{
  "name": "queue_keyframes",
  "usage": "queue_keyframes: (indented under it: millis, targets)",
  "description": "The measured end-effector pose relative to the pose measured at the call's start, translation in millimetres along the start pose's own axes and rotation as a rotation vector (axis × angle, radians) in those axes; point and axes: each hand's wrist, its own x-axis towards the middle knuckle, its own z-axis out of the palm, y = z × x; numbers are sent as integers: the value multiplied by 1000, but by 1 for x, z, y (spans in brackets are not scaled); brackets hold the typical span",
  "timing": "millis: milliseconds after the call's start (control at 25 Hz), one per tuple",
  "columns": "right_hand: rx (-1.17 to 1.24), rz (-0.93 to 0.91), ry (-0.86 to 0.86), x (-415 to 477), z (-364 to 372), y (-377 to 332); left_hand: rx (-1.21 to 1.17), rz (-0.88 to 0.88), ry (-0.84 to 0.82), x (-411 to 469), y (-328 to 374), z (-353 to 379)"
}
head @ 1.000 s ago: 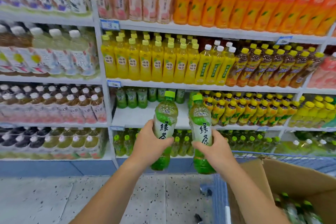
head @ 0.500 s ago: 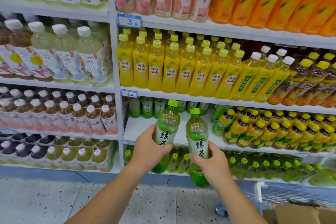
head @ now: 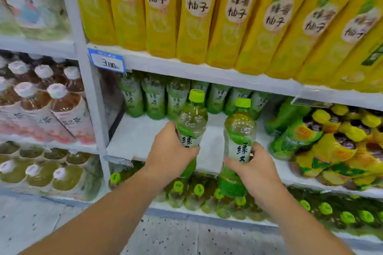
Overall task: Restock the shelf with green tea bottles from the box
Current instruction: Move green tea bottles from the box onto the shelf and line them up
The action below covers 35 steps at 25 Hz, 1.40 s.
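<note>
As left hand grips one green tea bottle, right hand grips another bottle.

Setting: retail shop, drinks aisle. Evidence: white tiered shelving packed with rows of identical bottled drinks. Yellow-labelled bottles fill the upper tier, green tea bottles line the back of the middle tier, and white-capped bottles fill the left bay. Blue-framed price tag on the shelf edge. Speckled floor below.

White shelf, part stocked.
A row of green tea bottles stands along its far edge; to the right, yellow-capped bottles lie apparently tumbled.
</note>
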Motion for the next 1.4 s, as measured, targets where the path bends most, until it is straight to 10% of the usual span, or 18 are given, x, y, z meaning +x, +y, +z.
queue_keyframes:
  millis: [600,1400]
  targets:
    - [80,-328,106,104,32,48,-133,287,78,61,-43,53]
    - [-53,-430,17,147,46,82,139,-4,306,87,-81,88]
